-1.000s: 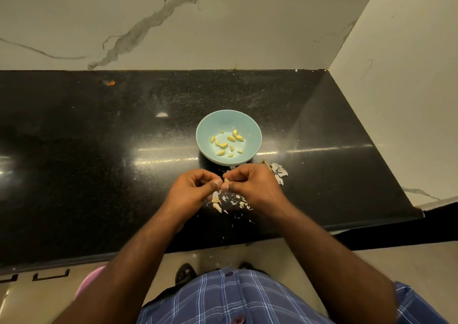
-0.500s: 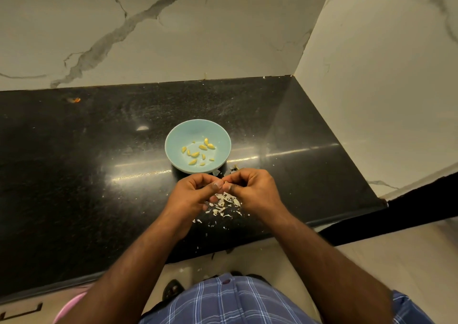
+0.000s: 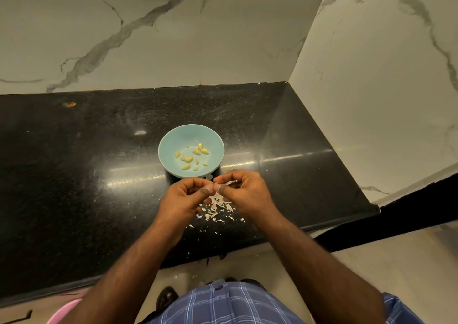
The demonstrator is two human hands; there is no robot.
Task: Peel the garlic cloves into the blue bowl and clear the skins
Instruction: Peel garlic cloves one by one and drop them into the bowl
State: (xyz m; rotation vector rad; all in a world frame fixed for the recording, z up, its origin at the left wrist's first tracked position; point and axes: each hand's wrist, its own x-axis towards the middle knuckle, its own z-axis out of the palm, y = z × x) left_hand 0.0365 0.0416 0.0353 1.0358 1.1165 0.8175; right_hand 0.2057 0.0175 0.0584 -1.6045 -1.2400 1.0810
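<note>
Since a second ago the view has swung left, so the bowl (image 3: 191, 150) now sits closer to frame centre, and the hands have barely shifted, still meeting just at the bowl's 6 o'clock over the counter (image 3: 74, 175). Left hand (image 3: 184, 199) has its fingers curled with thumb tip pushed up against the right thumb; right hand (image 3: 244, 192) is curled the same way. They're pinching something tiny between the fingertips, probably a clove, but it's too hidden to say for sure. A pale strip of skin shows by the right fingers. Bowl holds about ten peeled yellow cloves (image 3: 192, 156), mostly bunched toward its 6 o'clock side. Skins (image 3: 218, 211) are scattered on the counter right under the hands, some trailing toward the front edge. Orange speck (image 3: 69, 104) far off at the bowl's 10 o'clock.
</note>
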